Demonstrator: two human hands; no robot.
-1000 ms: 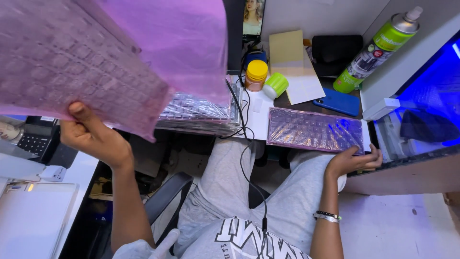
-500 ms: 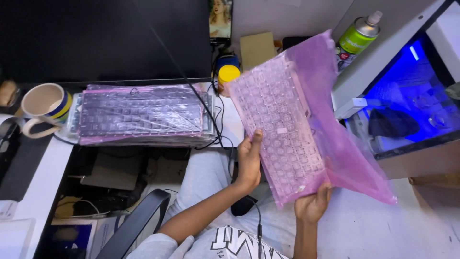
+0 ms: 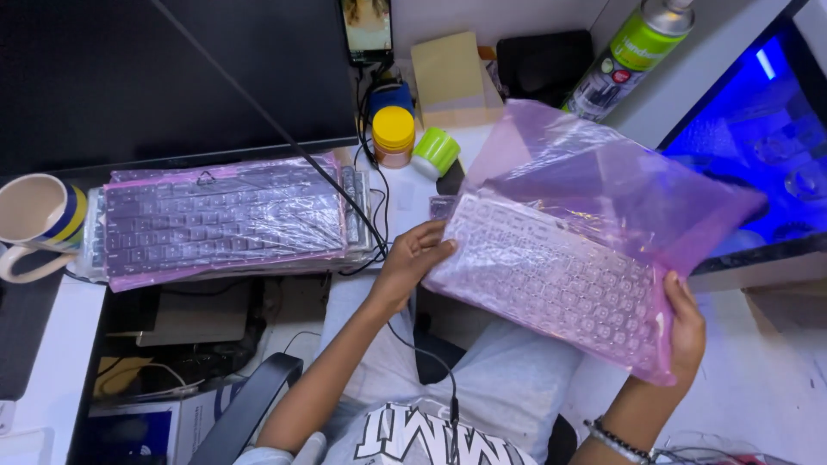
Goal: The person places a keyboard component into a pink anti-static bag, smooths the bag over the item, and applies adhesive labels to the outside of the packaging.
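A keyboard in a pink plastic bag (image 3: 560, 275) is held over my lap, lying nearly flat and slanting down to the right. My left hand (image 3: 413, 258) grips its near left end. My right hand (image 3: 685, 323) holds the lower right corner. The loose open end of the bag (image 3: 620, 181) billows up behind the keyboard. A stack of several bagged keyboards (image 3: 224, 220) lies on the desk to the left, well apart from both hands.
A dark monitor (image 3: 172, 69) stands behind the stack. A striped mug (image 3: 39, 220) sits at the far left. A yellow-lidded jar (image 3: 394, 133), a green cap (image 3: 435, 151), a green spray can (image 3: 633, 56) and a blue-lit box (image 3: 749, 129) are at the back right. A black cable (image 3: 345, 207) crosses the stack.
The bagged keyboard has tipped from nearly upright to almost flat across my lap. Both hands keep their hold, the right one now at the lower right corner.
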